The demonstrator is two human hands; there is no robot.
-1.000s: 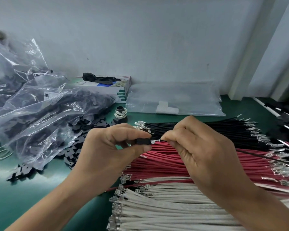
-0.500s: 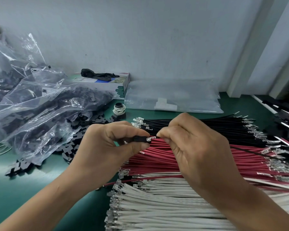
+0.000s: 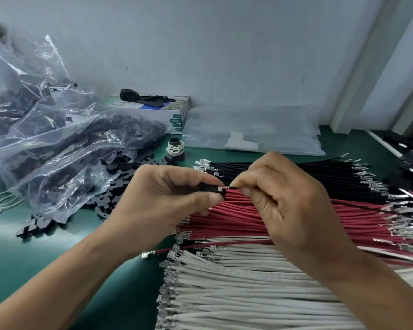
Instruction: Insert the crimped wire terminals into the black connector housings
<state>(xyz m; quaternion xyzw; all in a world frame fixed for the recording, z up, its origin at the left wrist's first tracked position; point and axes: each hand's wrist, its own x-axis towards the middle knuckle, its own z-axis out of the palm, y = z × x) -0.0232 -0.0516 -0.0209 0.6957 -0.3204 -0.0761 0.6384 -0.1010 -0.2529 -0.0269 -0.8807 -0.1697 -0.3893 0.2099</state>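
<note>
Right now your left hand [image 3: 167,206] pinches a small black housing [image 3: 211,188] between thumb and forefinger, held up over the green table [image 3: 45,253], just above the near edge of the red wires [image 3: 248,217]. Your right hand [image 3: 293,206] meets it from the other side, thumb and forefinger closed on a thin black wire [image 3: 367,206] that trails away to the right across the red ones. The silver terminal [image 3: 225,188] at the tip of that wire sits right at the mouth of the housing, touching it; how far in it is, you cannot tell from here.

Under your hands the wires lie in three flat rows: black wires [image 3: 296,172] farthest from you, the red in the middle, white wires [image 3: 236,294] nearest, all with metal ends. One loose red wire [image 3: 177,249] sticks out to the left between the red and white rows.

To the left, clear bags [image 3: 57,144] full of black housings slump on the table, with more loose housings [image 3: 119,184] spilled just beside them. Behind those stands a small spool [image 3: 175,148] wound with pale cord, and a box [image 3: 162,113] against the wall with something black lying on top. A flat clear bag [image 3: 253,132] rests beyond the black wires
</note>
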